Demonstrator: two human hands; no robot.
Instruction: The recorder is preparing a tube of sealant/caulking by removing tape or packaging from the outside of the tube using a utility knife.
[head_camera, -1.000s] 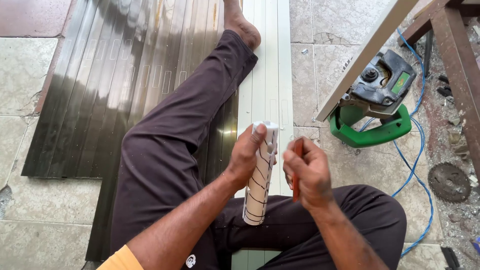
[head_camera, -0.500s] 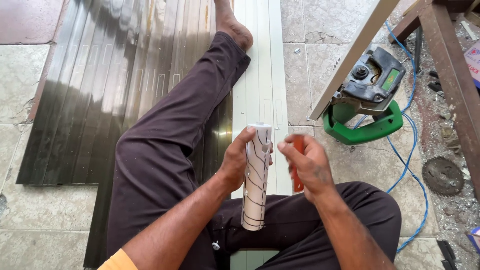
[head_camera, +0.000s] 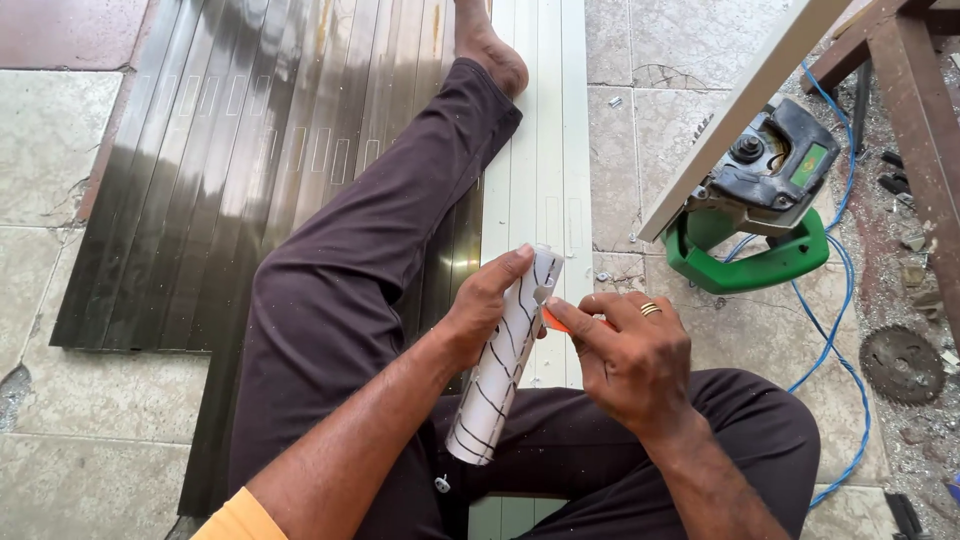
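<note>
Left hand (head_camera: 487, 305) clenched round white tube (head_camera: 503, 362), right hand (head_camera: 632, 358) pinching orange tool (head_camera: 556, 320) beside it

Floor: pale stone tiles (head_camera: 80, 140), cracked in places, reddish tile (head_camera: 60, 30) at upper left. Dark ribbed panels (head_camera: 230, 150) lying flat on tiles; pale ribbed strip (head_camera: 545, 150) beside them. Green-guarded power saw (head_camera: 765, 215) at right, blue cable (head_camera: 845, 300) looping past it. Wooden frame legs (head_camera: 925, 110) upper right, sawdust and loose round blade (head_camera: 900, 362) beneath. Daylight, diffuse.
</note>
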